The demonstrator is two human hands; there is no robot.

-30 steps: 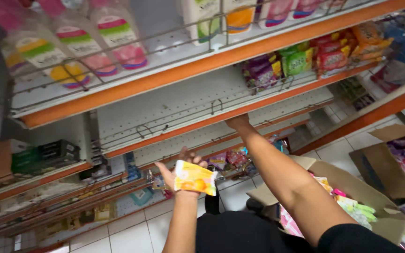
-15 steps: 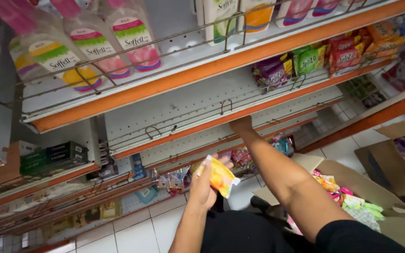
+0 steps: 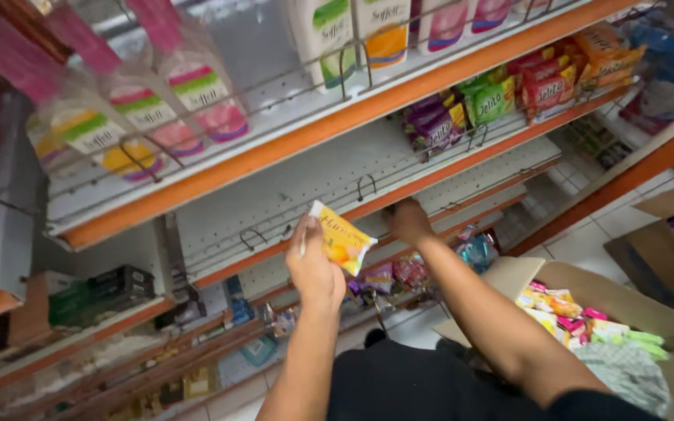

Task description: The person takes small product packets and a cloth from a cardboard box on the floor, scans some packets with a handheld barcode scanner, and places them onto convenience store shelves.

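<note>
Yellow-orange flat plastic soap packet (image 3: 342, 243) is pinched upright in the left hand (image 3: 315, 269), facing the bare white perforated shelf (image 3: 290, 199) at twelve o'clock; the right hand (image 3: 409, 220), at three o'clock, grips its orange edge, seemingly for support.

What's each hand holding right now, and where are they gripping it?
The left hand holds a yellow-orange packet by its lower left edge. The right hand holds no product; it rests on the orange shelf edge.
</note>
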